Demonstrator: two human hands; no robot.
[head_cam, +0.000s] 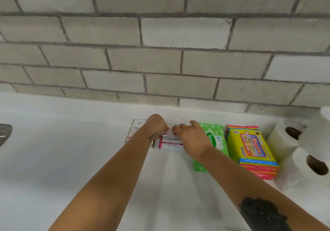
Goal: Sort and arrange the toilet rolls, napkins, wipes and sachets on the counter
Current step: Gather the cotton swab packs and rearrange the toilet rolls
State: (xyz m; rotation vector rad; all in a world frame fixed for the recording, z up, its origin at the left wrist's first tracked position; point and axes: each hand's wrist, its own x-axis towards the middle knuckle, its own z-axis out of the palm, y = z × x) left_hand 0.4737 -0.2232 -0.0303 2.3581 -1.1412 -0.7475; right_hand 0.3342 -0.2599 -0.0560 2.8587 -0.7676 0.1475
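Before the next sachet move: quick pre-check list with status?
1. Both hands on the sachets: ok. Left hand and right hand meet over the pink-and-white sachets.
2. Firm grip on one sachet: cannot tell, fingertips hide the contact.
3. Sachets lined up: not ok, the stack looks slightly fanned.
4. Dove sachet placed: ok, flat on the counter, partly under the left forearm.
5. Wipes sorted: ok. Green pack and yellow Giggles pack lie side by side.
6. Toilet rolls grouped: ok, clustered at the right edge.
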